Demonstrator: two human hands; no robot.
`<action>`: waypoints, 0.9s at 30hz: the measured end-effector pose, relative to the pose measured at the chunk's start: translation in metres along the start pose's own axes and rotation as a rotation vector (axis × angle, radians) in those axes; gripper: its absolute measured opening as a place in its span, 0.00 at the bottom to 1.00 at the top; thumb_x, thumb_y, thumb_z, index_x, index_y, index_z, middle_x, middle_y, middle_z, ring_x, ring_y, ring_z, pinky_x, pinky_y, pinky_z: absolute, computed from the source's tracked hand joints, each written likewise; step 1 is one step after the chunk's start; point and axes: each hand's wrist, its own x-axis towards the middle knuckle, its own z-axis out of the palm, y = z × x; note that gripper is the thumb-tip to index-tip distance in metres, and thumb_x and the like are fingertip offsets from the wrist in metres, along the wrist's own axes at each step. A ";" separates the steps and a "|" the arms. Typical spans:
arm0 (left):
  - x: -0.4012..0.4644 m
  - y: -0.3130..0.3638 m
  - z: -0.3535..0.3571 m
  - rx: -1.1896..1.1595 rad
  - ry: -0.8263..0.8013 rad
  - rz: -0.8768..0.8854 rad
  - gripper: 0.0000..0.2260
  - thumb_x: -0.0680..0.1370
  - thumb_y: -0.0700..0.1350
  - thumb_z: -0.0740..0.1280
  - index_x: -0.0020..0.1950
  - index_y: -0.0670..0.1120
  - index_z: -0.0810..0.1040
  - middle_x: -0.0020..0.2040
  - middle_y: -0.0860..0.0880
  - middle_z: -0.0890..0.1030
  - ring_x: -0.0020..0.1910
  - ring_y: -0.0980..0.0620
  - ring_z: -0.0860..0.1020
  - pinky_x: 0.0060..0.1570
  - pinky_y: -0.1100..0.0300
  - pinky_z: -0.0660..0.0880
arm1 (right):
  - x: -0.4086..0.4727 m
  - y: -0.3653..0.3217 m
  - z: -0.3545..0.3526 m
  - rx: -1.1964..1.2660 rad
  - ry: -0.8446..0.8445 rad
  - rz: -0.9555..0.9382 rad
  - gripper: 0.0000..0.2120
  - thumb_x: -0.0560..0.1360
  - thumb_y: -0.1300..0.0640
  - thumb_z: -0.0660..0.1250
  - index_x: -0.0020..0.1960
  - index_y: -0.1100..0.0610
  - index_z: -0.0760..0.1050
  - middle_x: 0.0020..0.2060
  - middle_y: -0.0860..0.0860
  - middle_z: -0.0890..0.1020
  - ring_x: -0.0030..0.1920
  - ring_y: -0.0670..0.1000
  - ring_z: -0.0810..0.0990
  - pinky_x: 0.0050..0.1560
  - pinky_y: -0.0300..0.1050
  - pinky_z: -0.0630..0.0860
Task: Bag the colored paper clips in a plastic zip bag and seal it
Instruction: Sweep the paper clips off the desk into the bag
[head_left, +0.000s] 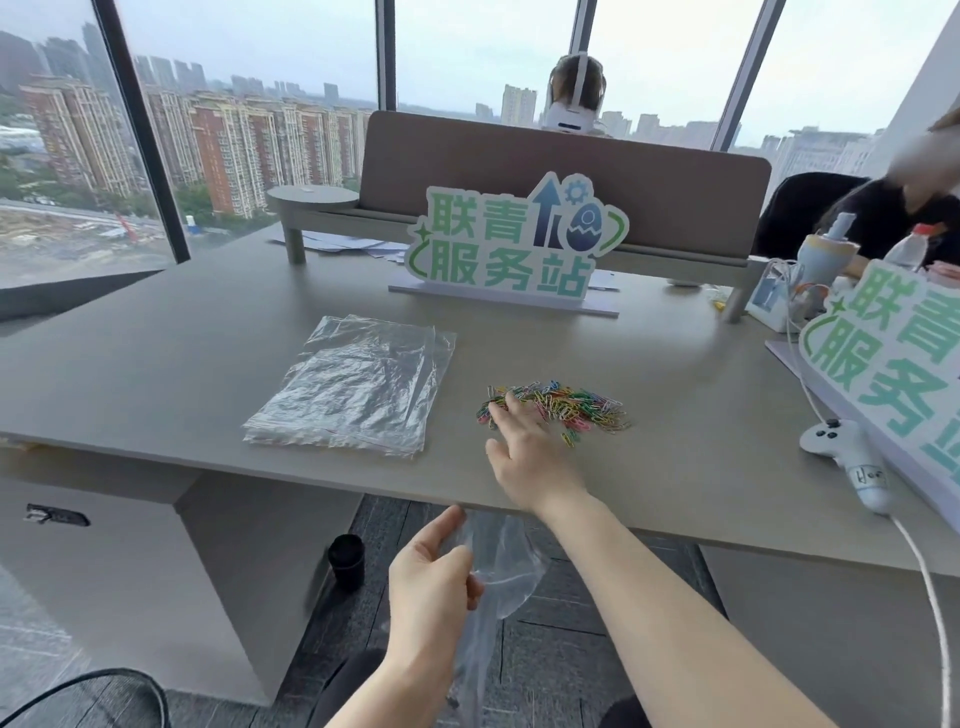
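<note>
A heap of colored paper clips (563, 408) lies on the grey desk (182, 374), right of a flat stack of clear zip bags (353, 387). My right hand (530, 457) rests over the near left part of the heap, fingers spread and touching the clips. Below the desk's front edge, my left hand (431, 577) pinches a single clear plastic zip bag (501, 566) that hangs down with its mouth held open.
A green-lettered sign (511, 244) stands behind the clips, and a second sign (893, 358) leans at the right. A white controller (841, 452) with a cable lies at the right edge. A grey divider (566, 171) and two seated people are beyond. A black cup (346, 561) sits under the desk.
</note>
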 end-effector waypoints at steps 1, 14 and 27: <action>0.000 0.000 0.000 -0.001 -0.003 -0.001 0.25 0.73 0.27 0.58 0.64 0.46 0.78 0.50 0.59 0.85 0.21 0.56 0.67 0.24 0.64 0.68 | 0.010 0.000 0.002 -0.041 -0.011 0.003 0.25 0.81 0.48 0.50 0.78 0.48 0.53 0.79 0.47 0.49 0.78 0.50 0.45 0.75 0.51 0.49; 0.008 0.000 -0.007 0.037 -0.019 -0.030 0.25 0.72 0.28 0.59 0.62 0.49 0.80 0.53 0.47 0.86 0.21 0.55 0.69 0.23 0.64 0.68 | 0.055 0.007 0.017 -0.217 -0.105 -0.018 0.25 0.82 0.47 0.46 0.78 0.51 0.55 0.78 0.49 0.54 0.78 0.52 0.47 0.76 0.51 0.44; 0.001 0.001 -0.009 0.014 -0.047 0.000 0.25 0.72 0.27 0.59 0.64 0.46 0.78 0.58 0.51 0.83 0.21 0.57 0.69 0.24 0.65 0.69 | -0.017 0.011 0.012 -0.116 -0.103 -0.206 0.23 0.83 0.49 0.48 0.77 0.48 0.57 0.78 0.46 0.56 0.77 0.47 0.48 0.76 0.46 0.43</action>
